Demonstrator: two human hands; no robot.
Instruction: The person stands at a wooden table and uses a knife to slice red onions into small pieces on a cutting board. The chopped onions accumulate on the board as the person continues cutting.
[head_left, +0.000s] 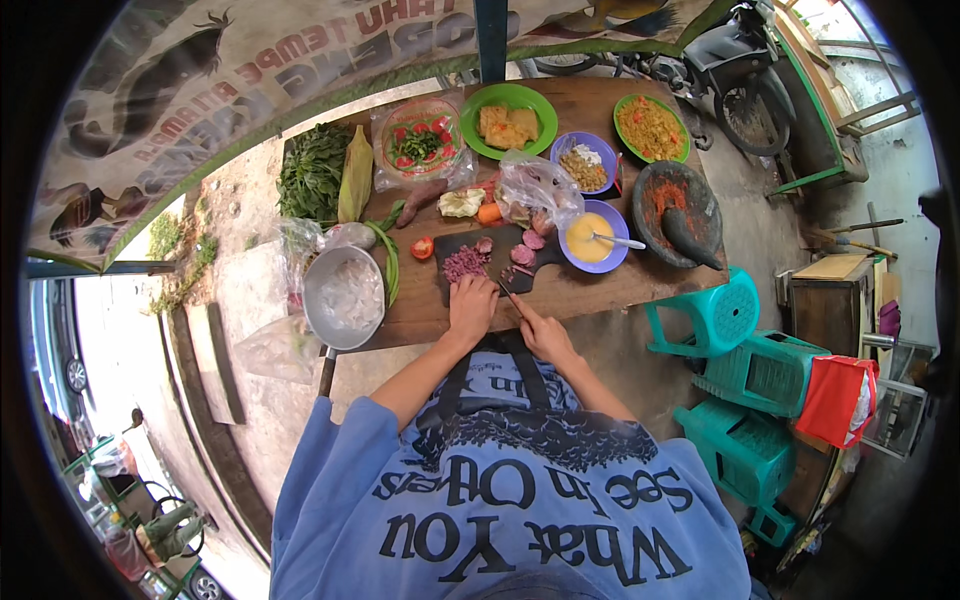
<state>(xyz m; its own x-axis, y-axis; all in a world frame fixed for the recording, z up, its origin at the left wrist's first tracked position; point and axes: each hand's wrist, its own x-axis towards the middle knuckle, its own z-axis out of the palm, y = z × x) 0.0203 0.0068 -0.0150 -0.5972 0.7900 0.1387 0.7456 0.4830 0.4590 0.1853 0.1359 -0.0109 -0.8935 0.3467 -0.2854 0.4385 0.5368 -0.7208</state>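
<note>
In my right hand (546, 334) is a kitchen knife (508, 289), its blade angled toward the dark cutting board (480, 244). My left hand (474, 304) rests at the board's near edge, its fingertips against a heap of diced purple-pink food (465, 264). Whether those fingers pinch a piece is hidden from above. Round purple-pink slices (523, 255) and some thin strips lie on the board's right half. Left of the board sits a cut tomato (422, 247). A purple bowl of yellow liquid (592, 238) with a spoon stands beside the board's right end.
A grey pan (309, 307) of whitish food overhangs the table's left edge. At right stands a stone mortar (641, 225) with a pestle. Behind are a corn cob (355, 180), leafy greens (311, 169), a green plate (547, 112) and a plastic bag (536, 184). Teal stools (739, 300) stand right.
</note>
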